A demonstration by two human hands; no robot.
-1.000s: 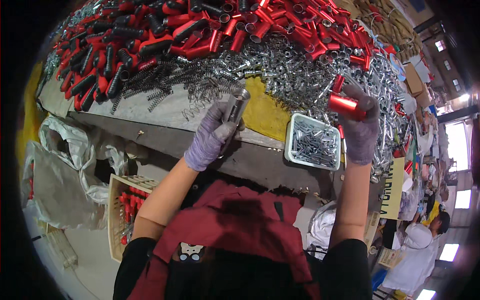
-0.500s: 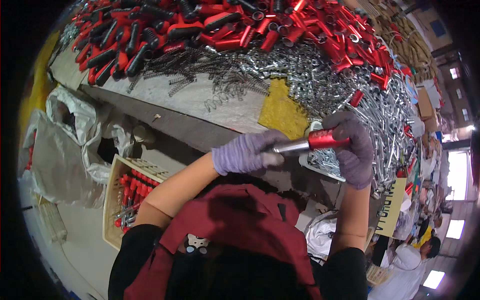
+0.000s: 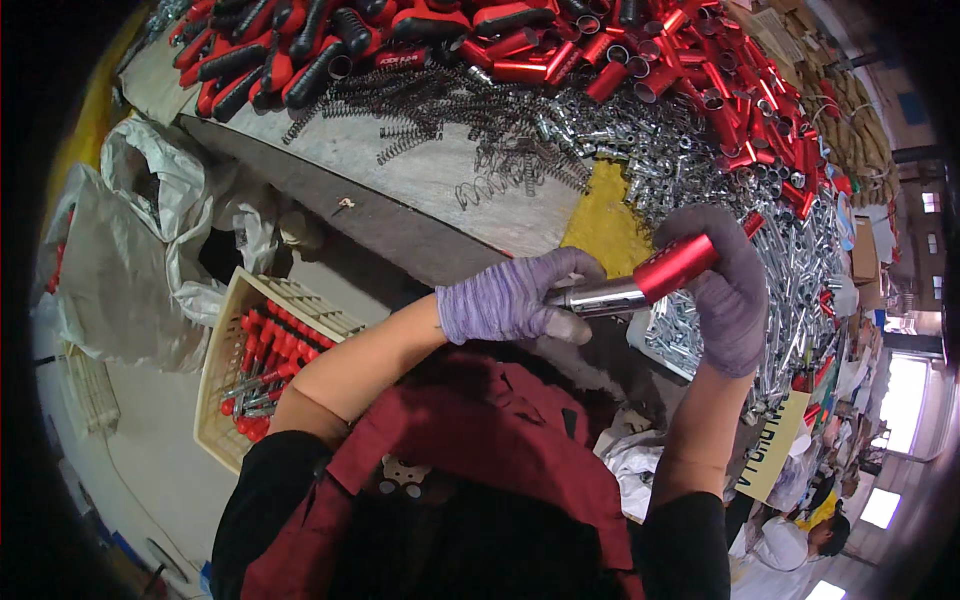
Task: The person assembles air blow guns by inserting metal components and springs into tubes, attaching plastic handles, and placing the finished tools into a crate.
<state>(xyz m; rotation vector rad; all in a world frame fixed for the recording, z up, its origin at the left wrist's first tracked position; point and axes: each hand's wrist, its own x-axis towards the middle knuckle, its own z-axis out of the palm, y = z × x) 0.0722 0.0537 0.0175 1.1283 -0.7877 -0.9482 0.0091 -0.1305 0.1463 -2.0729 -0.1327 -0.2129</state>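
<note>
Your left hand [image 3: 510, 300] now grips the chrome shaft [image 3: 597, 297] seated in the red sleeve [image 3: 676, 266]; your right hand [image 3: 725, 290] clasps that sleeve, parts joined since a second ago.

We see a shiny silver metal shaft [image 3: 598, 297], end pushed into a glossy red tube [image 3: 677, 267], the joined pair tilted upward to the right, held above the workbench's [image 3: 420, 185] near edge

Grey workbench [image 3: 420, 180], pale concrete floor [image 3: 150, 450], bright windows [image 3: 900, 400] far right, daylight
</note>
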